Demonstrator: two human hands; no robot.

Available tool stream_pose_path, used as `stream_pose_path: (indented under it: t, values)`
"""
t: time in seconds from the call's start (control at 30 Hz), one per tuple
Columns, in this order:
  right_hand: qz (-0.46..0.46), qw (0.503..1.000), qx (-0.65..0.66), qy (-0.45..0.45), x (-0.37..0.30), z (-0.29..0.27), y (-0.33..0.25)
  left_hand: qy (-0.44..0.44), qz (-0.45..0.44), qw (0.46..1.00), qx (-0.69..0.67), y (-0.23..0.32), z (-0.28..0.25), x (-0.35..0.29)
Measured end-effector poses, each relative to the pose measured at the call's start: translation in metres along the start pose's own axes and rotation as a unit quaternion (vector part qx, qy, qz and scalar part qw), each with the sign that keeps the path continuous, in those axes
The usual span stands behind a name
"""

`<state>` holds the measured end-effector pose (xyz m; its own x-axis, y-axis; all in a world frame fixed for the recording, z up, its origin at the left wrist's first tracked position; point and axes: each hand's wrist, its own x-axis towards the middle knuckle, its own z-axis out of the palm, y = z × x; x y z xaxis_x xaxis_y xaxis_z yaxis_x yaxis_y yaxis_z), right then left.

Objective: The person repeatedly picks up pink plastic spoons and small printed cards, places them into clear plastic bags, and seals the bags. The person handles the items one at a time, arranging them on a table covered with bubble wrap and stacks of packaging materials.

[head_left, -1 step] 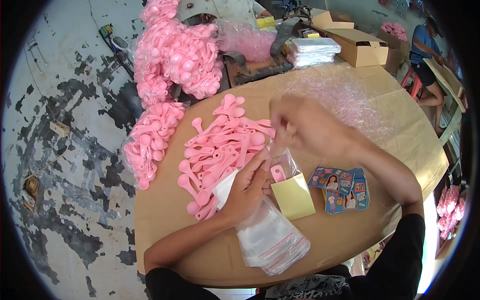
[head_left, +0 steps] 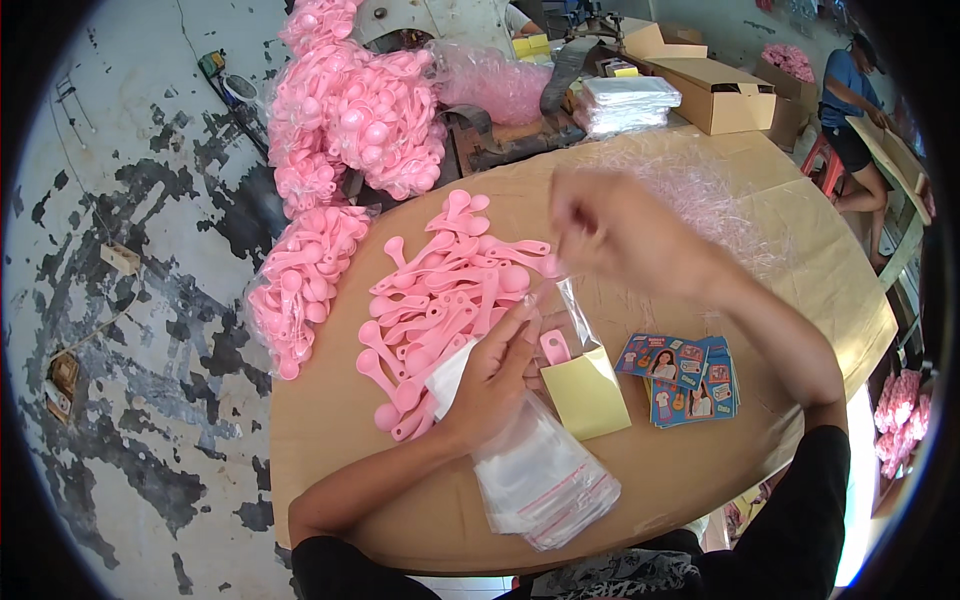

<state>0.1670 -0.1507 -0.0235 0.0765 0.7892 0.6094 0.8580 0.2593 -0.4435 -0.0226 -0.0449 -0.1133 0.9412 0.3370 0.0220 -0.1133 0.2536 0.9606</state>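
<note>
My left hand (head_left: 492, 372) is closed, holding the edge of a clear plastic bag (head_left: 577, 312). Inside the bag are a yellow card (head_left: 587, 395) and a pink measuring spoon (head_left: 554, 346), of which only the handle end shows. Under my left hand and wrist lies a stack of clear bags (head_left: 545, 475). Blurred by motion, my right hand (head_left: 625, 232) hovers above and right of the bag's upper end. Its fingers are curled together; what they pinch is not clear. To the left spreads a pile of pink measuring spoons (head_left: 440, 310).
Blue printed cards (head_left: 690, 385) lie stacked at the right. Beyond my right hand is a heap of thin clear strips (head_left: 690, 190). Bagged pink spoons (head_left: 370, 120) stand at far left, near bundled clear bags (head_left: 628, 103) and a cardboard box (head_left: 715, 95). Another person (head_left: 850, 110) works at far right.
My right hand has shifted slightly up and to the right. The upper part of the clear bag looks more raised. My left hand stays in place.
</note>
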Motion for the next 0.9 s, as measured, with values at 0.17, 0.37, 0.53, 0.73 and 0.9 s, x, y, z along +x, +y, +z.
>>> stream_pose_path:
  t: [0.17,0.37,0.53,0.73,0.9]
  values:
    - [-0.028,0.978,0.184,-0.098,-0.004,-0.103,-0.026,0.004,-0.006,0.998,-0.066,0.007,-0.004,-0.002]
    - [0.052,0.964,-0.093,-0.244,-0.032,-0.097,0.094,0.003,0.010,0.998,-0.065,0.005,0.009,0.004]
    - [0.080,0.994,-0.064,0.020,-0.003,-0.084,0.065,0.002,0.003,0.997,-0.074,0.003,-0.010,-0.003]
    - [0.145,0.978,0.110,-0.104,-0.059,-0.015,0.001,0.016,-0.018,0.995,-0.096,0.011,0.006,-0.002]
    - [0.234,0.921,0.292,-0.111,-0.069,0.034,0.007,-0.008,0.012,0.998,-0.058,0.009,0.001,0.000]
